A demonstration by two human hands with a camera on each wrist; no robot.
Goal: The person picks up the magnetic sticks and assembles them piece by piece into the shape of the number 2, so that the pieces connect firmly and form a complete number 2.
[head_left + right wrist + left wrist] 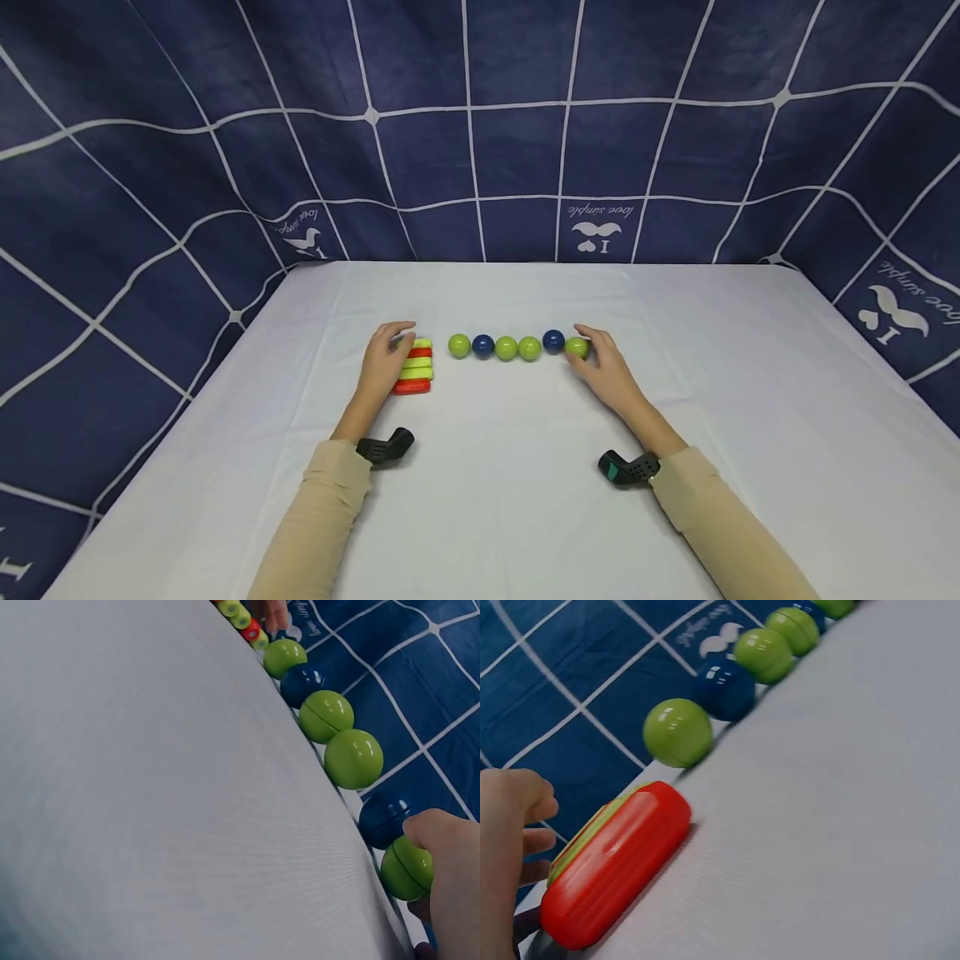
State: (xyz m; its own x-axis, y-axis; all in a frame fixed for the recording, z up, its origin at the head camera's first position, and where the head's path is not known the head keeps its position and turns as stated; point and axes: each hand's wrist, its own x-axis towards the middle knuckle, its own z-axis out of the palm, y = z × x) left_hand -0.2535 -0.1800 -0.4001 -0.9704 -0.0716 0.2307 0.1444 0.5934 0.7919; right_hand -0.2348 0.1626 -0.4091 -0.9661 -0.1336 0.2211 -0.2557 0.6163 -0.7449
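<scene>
A row of glossy balls lies across the table, starting with a green ball (459,346) and a blue ball (483,347). At its right end, my right hand (606,371) holds the last green ball (406,868) between thumb and fingers. Beside that ball sits another blue ball (385,820). My left hand (384,360) is at the left side of a row of red and yellow-green ribbed handles, its fingers loosely bent. The nearest red handle (619,862) shows large in the left wrist view; the hand covers the handles' left ends in the head view.
A white cloth (510,467) covers the table. Behind it hangs a dark blue curtain (517,158) with white grid lines. Each wrist wears a black camera, the left camera (386,447) and right camera (628,468) both close over the cloth.
</scene>
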